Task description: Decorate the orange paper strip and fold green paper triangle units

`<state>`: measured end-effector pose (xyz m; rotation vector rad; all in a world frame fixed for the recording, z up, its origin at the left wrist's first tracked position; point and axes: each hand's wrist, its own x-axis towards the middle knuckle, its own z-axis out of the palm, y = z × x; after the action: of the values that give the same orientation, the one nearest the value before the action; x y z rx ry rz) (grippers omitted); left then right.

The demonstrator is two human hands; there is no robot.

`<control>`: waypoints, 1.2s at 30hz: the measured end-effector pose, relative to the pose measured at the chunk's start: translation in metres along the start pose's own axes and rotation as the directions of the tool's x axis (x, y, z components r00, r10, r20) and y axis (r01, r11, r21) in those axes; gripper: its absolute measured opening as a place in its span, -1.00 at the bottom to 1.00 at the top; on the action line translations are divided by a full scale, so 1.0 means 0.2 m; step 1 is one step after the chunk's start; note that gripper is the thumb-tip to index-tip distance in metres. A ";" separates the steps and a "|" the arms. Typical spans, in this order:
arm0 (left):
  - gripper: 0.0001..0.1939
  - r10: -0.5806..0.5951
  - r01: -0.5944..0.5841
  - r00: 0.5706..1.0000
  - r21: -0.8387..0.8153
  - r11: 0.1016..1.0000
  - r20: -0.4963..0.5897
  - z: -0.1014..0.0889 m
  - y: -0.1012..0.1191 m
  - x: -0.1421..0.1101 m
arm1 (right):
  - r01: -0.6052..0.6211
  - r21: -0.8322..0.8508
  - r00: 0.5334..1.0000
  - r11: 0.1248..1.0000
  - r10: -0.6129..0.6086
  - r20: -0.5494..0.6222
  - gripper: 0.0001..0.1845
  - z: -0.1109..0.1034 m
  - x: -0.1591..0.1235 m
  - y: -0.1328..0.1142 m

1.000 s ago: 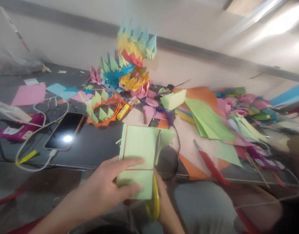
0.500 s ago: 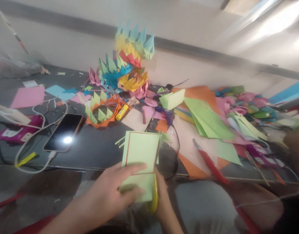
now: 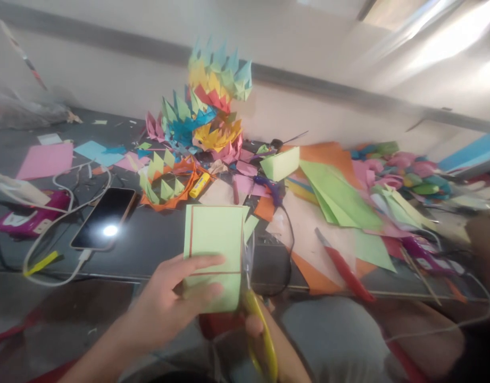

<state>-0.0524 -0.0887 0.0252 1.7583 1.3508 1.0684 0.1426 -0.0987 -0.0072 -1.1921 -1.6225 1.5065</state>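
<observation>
My left hand (image 3: 168, 308) grips a light green sheet of paper (image 3: 215, 239) marked with red-brown lines, thumb on top, held upright over the table's front edge. My right hand (image 3: 264, 332) is mostly hidden below the sheet and closes on yellow-handled scissors (image 3: 263, 335), whose blades run up along the paper's right edge. A narrow green strip (image 3: 250, 226) hangs off that edge.
A black table (image 3: 157, 239) carries a glowing phone (image 3: 105, 218) on a white cable, a pink device (image 3: 29, 215), a tall stack of colourful paper crowns (image 3: 207, 106), green and orange sheets (image 3: 336, 197), a red tool (image 3: 344, 274) and paper flowers (image 3: 404, 170). Another person's hand (image 3: 484, 239) blurs at right.
The green sheet has shifted left and tilted upright. The scissors have opened away from the sheet's lower edge and dropped lower, and the blades have moved up along its right side.
</observation>
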 end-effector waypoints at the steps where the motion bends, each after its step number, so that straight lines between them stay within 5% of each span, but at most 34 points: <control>1: -0.74 0.002 -0.002 1.000 0.010 1.000 -0.024 0.00 0.00 0.00 | -0.009 -0.013 0.999 1.000 0.010 0.036 -0.02 0.00 0.00 -0.01; 6: -0.74 0.019 -0.010 0.991 0.062 0.998 -0.134 0.03 -0.01 0.01 | -0.024 -0.049 0.996 0.999 0.028 0.089 0.10 0.01 0.02 -0.04; 16: -0.64 0.186 -0.157 0.966 0.162 0.974 -0.179 0.04 -0.03 0.00 | -0.090 -0.079 0.994 0.993 0.094 0.054 -0.10 0.03 0.02 -0.03; 25: -0.69 0.100 -0.073 0.973 0.133 0.988 -0.208 0.06 -0.01 0.00 | -0.184 -0.107 0.983 0.977 0.181 -0.035 -0.56 0.08 0.00 -0.01; 36: -0.69 0.023 -0.009 0.986 0.090 0.996 -0.164 0.05 0.01 -0.02 | -0.149 -0.130 0.988 0.980 0.144 -0.048 -0.66 0.08 0.01 -0.02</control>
<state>-0.0424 -0.0927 0.0221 1.7791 1.5077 1.2018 0.1274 -0.1027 -0.0059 -1.4328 -1.6626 1.4738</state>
